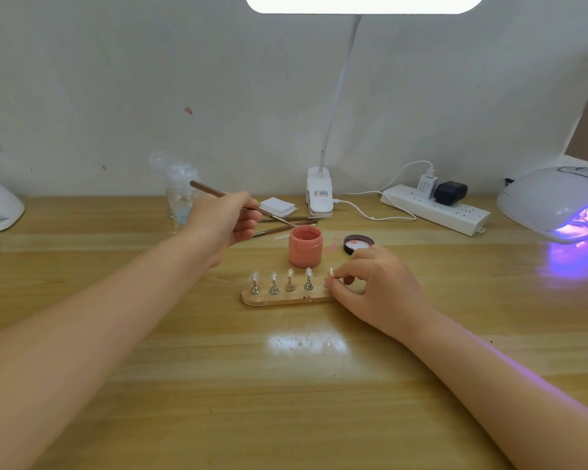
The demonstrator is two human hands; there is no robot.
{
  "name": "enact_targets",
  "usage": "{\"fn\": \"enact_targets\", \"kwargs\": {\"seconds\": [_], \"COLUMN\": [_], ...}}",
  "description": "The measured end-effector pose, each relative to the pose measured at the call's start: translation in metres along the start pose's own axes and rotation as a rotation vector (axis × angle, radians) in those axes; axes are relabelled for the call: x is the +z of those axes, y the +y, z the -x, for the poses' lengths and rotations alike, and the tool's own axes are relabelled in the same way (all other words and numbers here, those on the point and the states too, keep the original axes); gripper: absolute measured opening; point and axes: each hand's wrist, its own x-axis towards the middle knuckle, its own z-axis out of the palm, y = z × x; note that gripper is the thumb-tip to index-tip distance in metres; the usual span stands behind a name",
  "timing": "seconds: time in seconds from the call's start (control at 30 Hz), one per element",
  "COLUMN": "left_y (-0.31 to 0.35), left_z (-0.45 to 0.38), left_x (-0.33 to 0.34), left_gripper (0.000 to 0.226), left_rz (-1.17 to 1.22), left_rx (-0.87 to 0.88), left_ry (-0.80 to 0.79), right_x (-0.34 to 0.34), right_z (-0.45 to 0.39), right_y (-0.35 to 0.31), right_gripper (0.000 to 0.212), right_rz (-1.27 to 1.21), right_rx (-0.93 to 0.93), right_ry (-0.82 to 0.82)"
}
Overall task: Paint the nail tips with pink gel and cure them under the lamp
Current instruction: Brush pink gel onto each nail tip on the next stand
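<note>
Bright, even light here, pouring down from the desk lamp head (365,3) at the top edge, which is blown out to pure white. Its glare sits as a pale patch on the counter (306,342) in front of the nail stand. Over on the right, the curing lamp (557,201) glows violet and spills a purple sheen onto the wood, with a faint purple streak along the right forearm. Shadows are soft and short. Wide-angle distortion bows the counter's far edge and stretches both forearms near the corners. Overall the picture is slightly soft, fine detail smeared.
</note>
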Motion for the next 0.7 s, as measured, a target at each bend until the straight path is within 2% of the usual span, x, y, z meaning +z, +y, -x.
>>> {"fn": "enact_targets", "kwargs": {"seconds": [0.13,0.27,0.43,0.6,0.7], "left_y": [-0.008,-0.010,-0.018,-0.040,-0.049], "left_z": [0.001,0.009,0.045,0.083,0.094], "left_x": [-0.002,-0.012,-0.016,-0.018,-0.017], "left_gripper": [0.011,0.010,0.019,0.014,0.018], "left_rz": [0.004,0.034,0.120,-0.163,-0.246], "left_rx": [-0.010,0.112,0.343,0.613,0.693], "left_ry": [0.029,0.088,-0.091,-0.228,-0.281], "right_x": [-0.001,-0.001,0.002,0.006,0.006], "right_z": [-0.001,-0.002,-0.003,-0.002,-0.002], "right_y": [-0.007,-0.015,-0.017,-0.017,-0.017], "right_gripper": [0.004,0.005,0.006,0.006,0.006], "right_rz": [-0.113,-0.322,-0.461,-0.468,-0.450], "right_rx": [0.081,0.211,0.323,0.314,0.294], "right_ry": [0.088,0.116,0.118,0.113,0.117]}}
